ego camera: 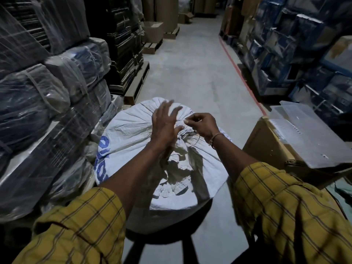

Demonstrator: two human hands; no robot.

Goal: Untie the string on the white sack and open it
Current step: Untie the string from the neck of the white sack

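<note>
A big white woven sack with blue lettering stands upright on the floor in front of me, its mouth gathered into a bunched neck at the top. My left hand hovers over the neck with its fingers spread, blurred by motion and holding nothing. My right hand is just right of the neck, thumb and fingers pinched on a thin string that loops down from the hand toward the gathered cloth. The knot itself is hidden behind my left hand.
Plastic-wrapped bales are stacked close on the left. A cardboard box with clear plastic sheets on it stands right of the sack. Racks of blue cartons line the right side. A concrete aisle runs ahead.
</note>
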